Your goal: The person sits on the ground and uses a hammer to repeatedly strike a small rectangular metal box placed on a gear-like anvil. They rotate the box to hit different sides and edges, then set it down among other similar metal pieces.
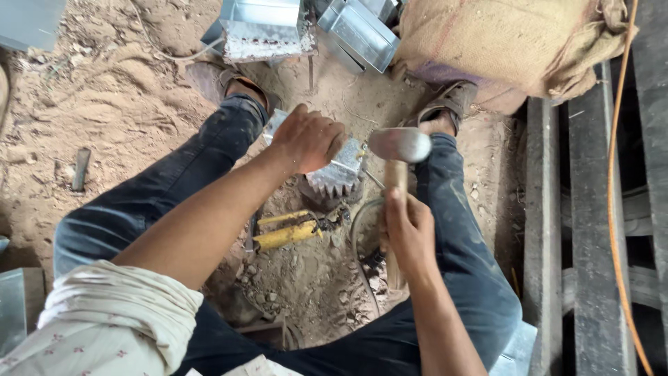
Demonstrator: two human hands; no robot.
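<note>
The left hand clamped a notched sheet-metal piece; at its 3 o'clock, the right hand gripped a hammer by its wooden handle

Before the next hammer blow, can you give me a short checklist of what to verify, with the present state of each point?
1. Right hand grips the wooden handle of the hammer: ok.
2. Left hand holds the notched sheet-metal piece down: ok.
3. Hammer head is beside the piece, close to its edge: ok.
4. Left hand's fingers are away from the hammer head: not ok, they are very close.
5. Piece sits firmly on a support: cannot tell, the hand hides it.
6. Yellow-handled tool lies on the ground apart from the work: ok.
</note>
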